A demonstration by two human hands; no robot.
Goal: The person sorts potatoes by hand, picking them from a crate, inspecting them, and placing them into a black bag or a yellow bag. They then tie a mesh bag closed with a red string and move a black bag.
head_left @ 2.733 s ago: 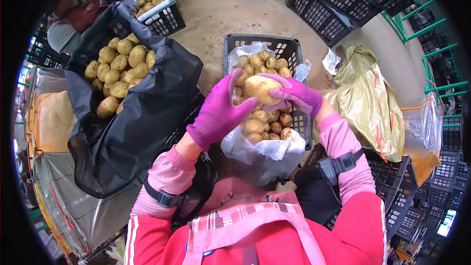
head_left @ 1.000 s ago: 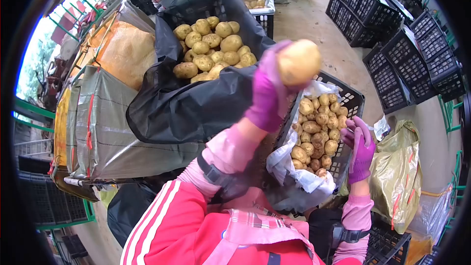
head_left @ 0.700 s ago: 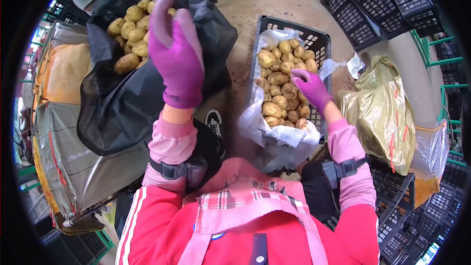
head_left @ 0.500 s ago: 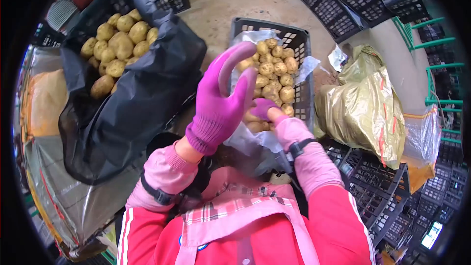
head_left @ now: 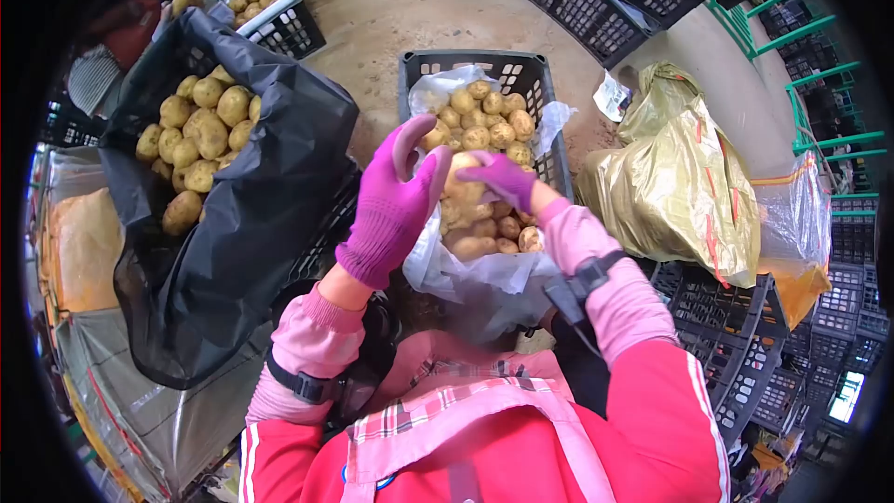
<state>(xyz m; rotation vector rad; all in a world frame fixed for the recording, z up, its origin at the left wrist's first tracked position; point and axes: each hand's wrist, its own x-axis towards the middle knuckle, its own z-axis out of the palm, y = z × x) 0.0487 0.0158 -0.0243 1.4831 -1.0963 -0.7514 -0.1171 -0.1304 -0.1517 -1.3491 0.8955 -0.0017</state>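
My right hand (head_left: 507,179), in a purple glove, grips a potato (head_left: 461,177) above the near half of a black plastic crate (head_left: 557,163). My left hand (head_left: 396,200), also gloved, is raised at the crate's left side. Its fingers are curved and apart from the thumb, holding nothing, with the fingertips close to the gripped potato. Heaped in the crate are many potatoes (head_left: 501,136), the near ones smaller and browner. Translucent plastic lining (head_left: 438,265) spills over the crate's front edge and sides.
On the left, a crate lined with a black sheet (head_left: 270,168) holds larger potatoes (head_left: 209,130). Another potato crate (head_left: 296,33) is behind it. Gold plastic sacking (head_left: 661,186) lies at right. Black crates (head_left: 596,14) stand at the back, with green metal rails (head_left: 801,121) beyond.
The right hand has come up out of the crate's near end with a potato, toward the left hand. The left hand has lowered slightly. The view has shifted, showing more of the near potatoes.
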